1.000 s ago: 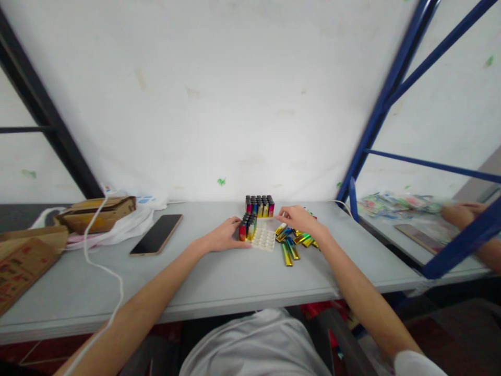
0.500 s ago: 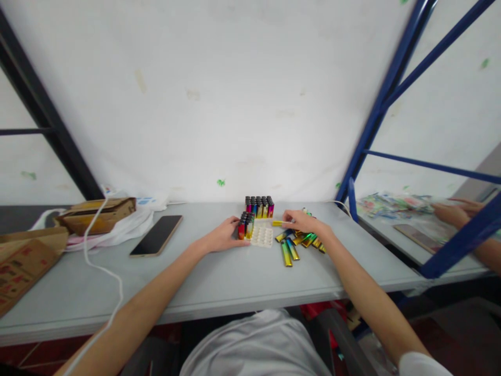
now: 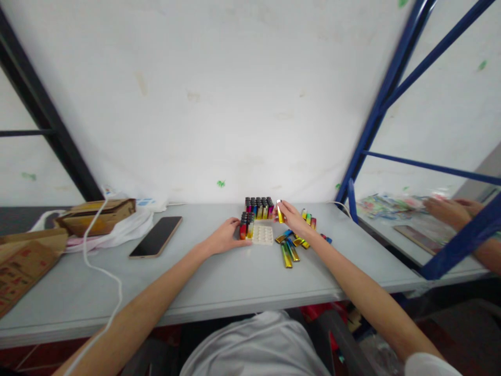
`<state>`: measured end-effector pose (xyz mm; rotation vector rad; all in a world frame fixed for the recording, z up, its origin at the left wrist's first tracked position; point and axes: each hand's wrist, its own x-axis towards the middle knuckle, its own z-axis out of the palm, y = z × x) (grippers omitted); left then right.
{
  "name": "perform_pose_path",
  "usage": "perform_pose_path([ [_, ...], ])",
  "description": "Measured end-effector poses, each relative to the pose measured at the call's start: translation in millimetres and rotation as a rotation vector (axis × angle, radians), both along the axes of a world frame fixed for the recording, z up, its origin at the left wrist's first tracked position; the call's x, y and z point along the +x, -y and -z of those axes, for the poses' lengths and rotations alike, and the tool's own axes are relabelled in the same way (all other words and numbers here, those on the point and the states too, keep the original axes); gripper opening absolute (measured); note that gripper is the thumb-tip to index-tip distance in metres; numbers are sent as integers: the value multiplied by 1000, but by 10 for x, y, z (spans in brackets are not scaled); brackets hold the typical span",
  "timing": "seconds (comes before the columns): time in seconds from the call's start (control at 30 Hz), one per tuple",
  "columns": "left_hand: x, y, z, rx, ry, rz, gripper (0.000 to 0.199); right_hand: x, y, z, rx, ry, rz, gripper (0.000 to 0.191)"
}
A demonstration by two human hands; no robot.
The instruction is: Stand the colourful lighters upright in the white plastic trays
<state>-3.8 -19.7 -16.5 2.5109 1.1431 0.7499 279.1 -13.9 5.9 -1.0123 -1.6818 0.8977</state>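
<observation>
Head view: loose lighters (image 3: 287, 254) lie nearest on the grey surface (image 3: 219, 282), right of the white tray (image 3: 263, 235). The left hand (image 3: 227, 236) holds the tray's left end, thumb and fingers around its upright lighters (image 3: 246, 225). Slightly farther, the right hand (image 3: 291, 216) pinches one gold lighter (image 3: 280, 212), tilted. Behind the tray stands a block of dark-topped lighters (image 3: 259, 208), before the wall (image 3: 242, 104).

this looks like a small packing workshop: lighters (image 3: 246, 228) stand in a white tray (image 3: 263, 235) on a long desk (image 3: 211, 292). opened cardboard boxes (image 3: 97, 215) and another person's hands (image 3: 450, 211) show nearby.
</observation>
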Motion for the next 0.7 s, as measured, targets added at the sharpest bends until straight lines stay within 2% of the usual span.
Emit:
perform_pose_path([
  [0.1, 7, 2, -7, 9, 0, -5, 64, -147, 121, -15, -129, -209, -139, 49],
  [0.17, 10, 0, -6, 13, -6, -5, 64, -221, 168, -22, -183, -249, -157, 51],
  [0.23, 11, 0, -7, 15, -11, -2, 63, -276, 179, -16, -224, -246, -143, 53],
  [0.4, 9, 12, -24, 18, -30, -8, 64, -365, 142, 68, -359, -190, -129, 71],
  [0.57, 10, 6, -26, 20, -53, -4, 64, -416, 171, 145, -394, -191, 27, 61],
  [0.7, 10, -9, -14, 29, -60, -9, 62, -425, 199, 141, -380, -180, 26, 53],
])
